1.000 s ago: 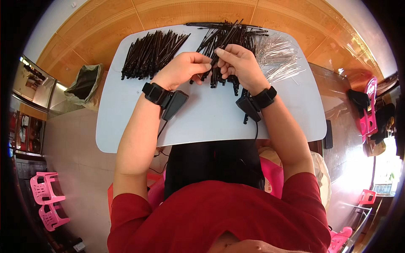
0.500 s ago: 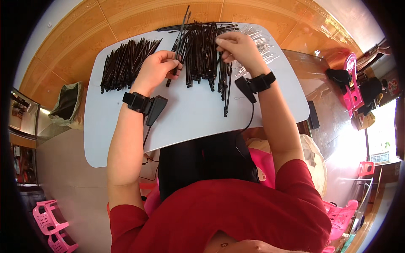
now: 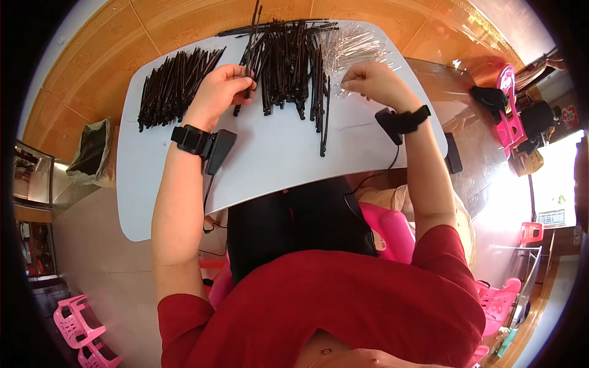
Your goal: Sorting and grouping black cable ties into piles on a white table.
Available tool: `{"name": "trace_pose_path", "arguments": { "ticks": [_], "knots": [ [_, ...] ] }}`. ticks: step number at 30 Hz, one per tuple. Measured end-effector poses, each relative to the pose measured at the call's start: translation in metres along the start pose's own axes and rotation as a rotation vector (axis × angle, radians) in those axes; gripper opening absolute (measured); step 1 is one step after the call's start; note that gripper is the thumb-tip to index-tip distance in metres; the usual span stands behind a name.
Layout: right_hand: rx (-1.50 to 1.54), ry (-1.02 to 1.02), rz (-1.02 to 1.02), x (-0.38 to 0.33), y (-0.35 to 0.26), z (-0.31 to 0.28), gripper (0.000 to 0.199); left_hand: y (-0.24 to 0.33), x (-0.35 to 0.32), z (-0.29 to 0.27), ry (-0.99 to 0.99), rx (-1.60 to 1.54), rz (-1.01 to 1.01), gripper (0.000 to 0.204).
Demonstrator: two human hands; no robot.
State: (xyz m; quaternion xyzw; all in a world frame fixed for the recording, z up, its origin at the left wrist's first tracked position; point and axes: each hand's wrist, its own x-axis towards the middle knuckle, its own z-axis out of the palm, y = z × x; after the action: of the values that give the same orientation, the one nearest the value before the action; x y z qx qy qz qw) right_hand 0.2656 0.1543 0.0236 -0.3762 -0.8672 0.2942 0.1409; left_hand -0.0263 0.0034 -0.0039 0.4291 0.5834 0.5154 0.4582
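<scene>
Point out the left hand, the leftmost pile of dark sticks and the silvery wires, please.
Left hand (image 3: 221, 89): head view, on the back of the hand.
Leftmost pile of dark sticks (image 3: 174, 87): head view, middle of the pile.
Silvery wires (image 3: 356, 48): head view, middle of the spread.

Left hand (image 3: 221, 92) holding thin black rods (image 3: 253, 43), right hand (image 3: 381, 84) near silvery wires (image 3: 357, 46), pale table (image 3: 270, 159) beneath

No legible txt, nos. or signs.
</scene>
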Motion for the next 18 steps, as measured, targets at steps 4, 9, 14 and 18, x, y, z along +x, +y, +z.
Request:
{"name": "trace_pose_path", "arguments": {
  "ticks": [4, 9, 14, 18],
  "knots": [
    [-0.150, -0.053, -0.268, -0.068, 0.008, 0.023, 0.022, 0.000, 0.001, 0.005, -0.002, 0.002, 0.024, 0.016],
    [-0.304, 0.131, -0.486, -0.126, -0.006, 0.043, 0.032, -0.003, 0.002, 0.005, -0.042, -0.006, 0.050, 0.017],
    [-0.256, 0.130, -0.567, -0.152, -0.003, 0.056, 0.033, -0.008, 0.006, -0.001, -0.059, 0.006, 0.001, 0.016],
    [-0.257, 0.191, -0.678, -0.161, 0.011, 0.065, 0.029, -0.008, 0.007, 0.002, -0.014, -0.013, 0.004, 0.014]
  ]
}}
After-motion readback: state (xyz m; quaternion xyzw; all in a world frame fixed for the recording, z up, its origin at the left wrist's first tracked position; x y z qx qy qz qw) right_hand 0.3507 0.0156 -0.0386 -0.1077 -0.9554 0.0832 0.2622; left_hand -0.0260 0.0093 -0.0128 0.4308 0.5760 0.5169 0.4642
